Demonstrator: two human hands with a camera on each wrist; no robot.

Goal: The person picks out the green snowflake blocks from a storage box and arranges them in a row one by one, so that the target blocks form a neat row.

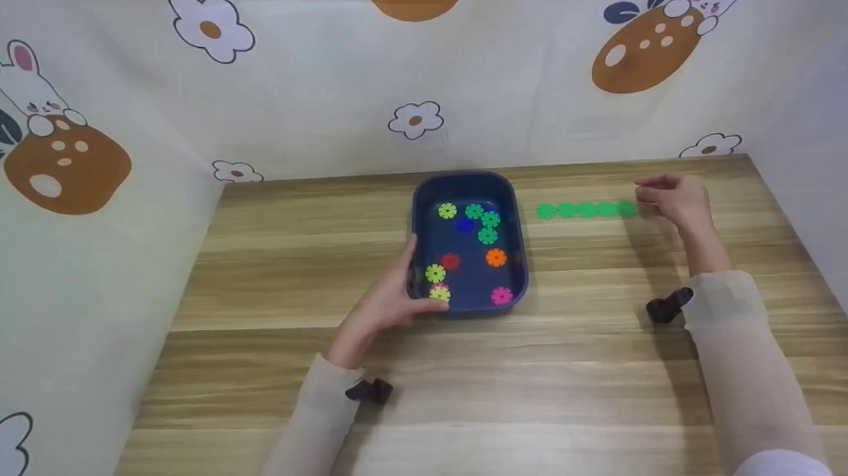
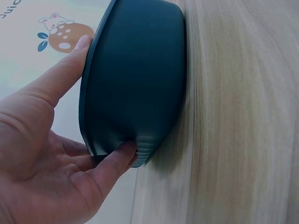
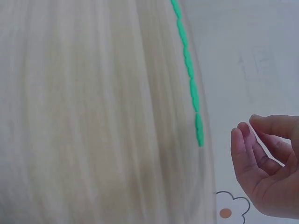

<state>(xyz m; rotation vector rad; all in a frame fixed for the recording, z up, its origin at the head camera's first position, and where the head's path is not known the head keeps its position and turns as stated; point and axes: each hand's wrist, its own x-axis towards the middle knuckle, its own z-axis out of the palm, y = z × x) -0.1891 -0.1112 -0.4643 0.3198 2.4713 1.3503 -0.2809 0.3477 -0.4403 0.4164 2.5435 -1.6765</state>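
Observation:
My left hand (image 1: 387, 297) grips the near left corner of a dark blue plastic bin (image 1: 469, 282). In the left wrist view, thumb and fingers of that hand (image 2: 51, 158) bend round the bin's rim and wall. Notched plastic flower discs lie in the bin: yellow, green, blue, red, orange (image 1: 496, 258) and pink (image 1: 502, 296). Right of it runs a straight row of several green discs (image 1: 587, 210). Just past the row's right end, my right hand (image 1: 680, 202) hovers with loosely bent fingers and nothing between them. The right wrist view shows this hand (image 3: 271, 163) apart from the green discs (image 3: 190, 70).
Everything stands on a wood-grain table (image 1: 290, 287). A cream cloth (image 1: 310, 78) printed with flowers, rabbits and orange fruit rises behind the table and at its sides. Small black devices (image 1: 370, 391) sit at both wrists.

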